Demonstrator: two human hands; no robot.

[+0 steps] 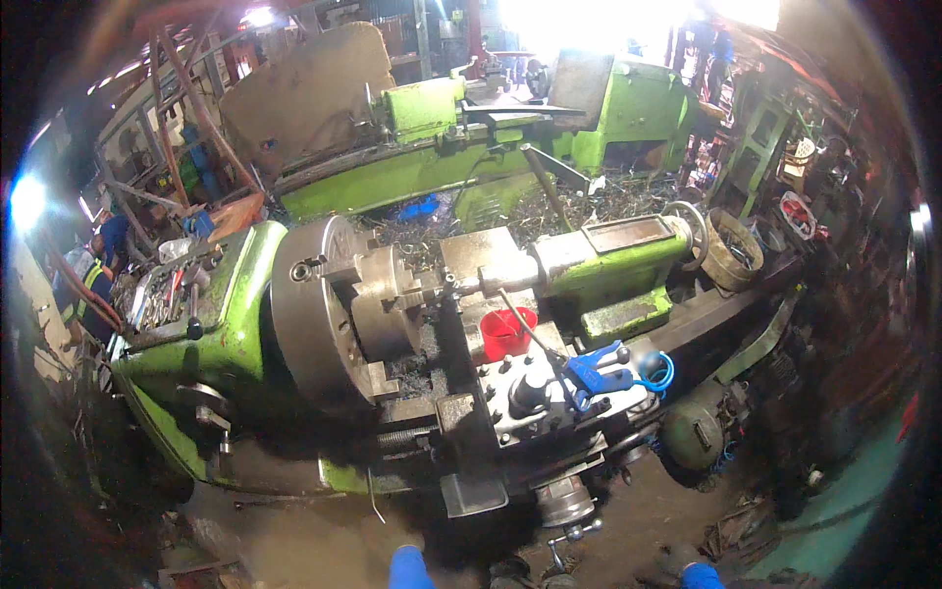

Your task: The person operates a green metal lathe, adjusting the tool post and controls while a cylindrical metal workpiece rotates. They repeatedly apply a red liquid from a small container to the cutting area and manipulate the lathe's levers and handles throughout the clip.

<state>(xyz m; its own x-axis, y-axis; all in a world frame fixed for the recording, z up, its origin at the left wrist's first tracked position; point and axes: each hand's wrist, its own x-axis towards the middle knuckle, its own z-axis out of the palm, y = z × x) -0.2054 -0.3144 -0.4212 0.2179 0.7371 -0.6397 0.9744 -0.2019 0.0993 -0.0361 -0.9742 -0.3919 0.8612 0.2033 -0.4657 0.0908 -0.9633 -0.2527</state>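
Neither of my hands shows in the head view. Two blue cloth-like shapes stick up at the lower edge, a left one [409, 569] and a right one [700, 576]; whether they are sleeves or trouser legs I cannot tell. Before me stands a green lathe [240, 324] with a large jawed chuck [319, 304]. On its tool post [530, 393] lies a blue air blow gun [596, 373] with a thin nozzle and a looped blue hose [670, 373]. A red cup [508, 334] sits just behind it.
The tailstock [613, 255] carries a handwheel [690, 236]. Loose hand tools [162, 294] lie on the headstock. Metal chips surround the bed. Behind stands another green machine [422, 167]. A round bin [734, 250] stands right. Crank handles [564, 540] project from the near side.
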